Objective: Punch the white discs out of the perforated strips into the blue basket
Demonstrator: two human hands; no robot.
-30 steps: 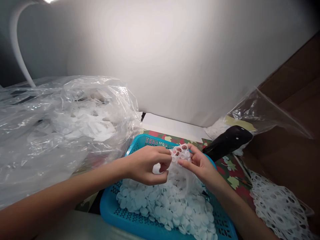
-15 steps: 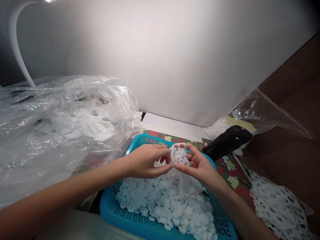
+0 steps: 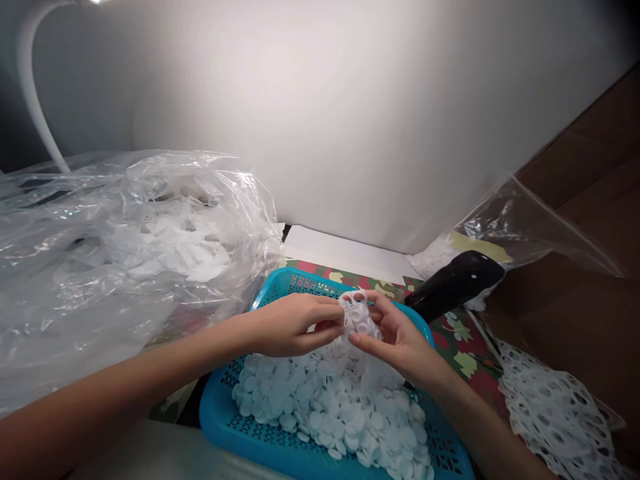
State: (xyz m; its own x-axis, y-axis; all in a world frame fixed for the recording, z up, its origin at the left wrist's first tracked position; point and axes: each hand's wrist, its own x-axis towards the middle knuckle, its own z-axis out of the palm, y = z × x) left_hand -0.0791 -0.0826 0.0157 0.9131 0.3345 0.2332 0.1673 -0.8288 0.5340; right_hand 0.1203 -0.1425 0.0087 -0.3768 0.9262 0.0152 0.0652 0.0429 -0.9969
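Note:
Over a blue plastic basket (image 3: 235, 440), a crumpled white sheet with round cut-outs (image 3: 358, 313) is held between both hands. My right hand (image 3: 400, 333) is closed round its right side, thumb in front and fingers behind. From the left, my left hand (image 3: 300, 323) pinches at the sheet's edge, thumb and fingertips together. Whether a loose disc is between those fingertips is hidden. A heap of small white discs (image 3: 330, 413) fills much of the basket below the hands. Part of the sheet hangs down toward the heap.
A clear plastic bag (image 3: 150, 220) of white pieces lies on the left. A black handle-like object (image 3: 457, 283) rests behind the basket's right corner. White punched-out sheets (image 3: 560, 413) are piled at right, beside a cardboard box (image 3: 595, 193). A white lamp neck (image 3: 33, 87) curves at far left.
My left hand's fingers have closed further at the sheet's left edge. The sheet has shifted slightly within my right hand, whose thumb has moved a little. The basket stays put.

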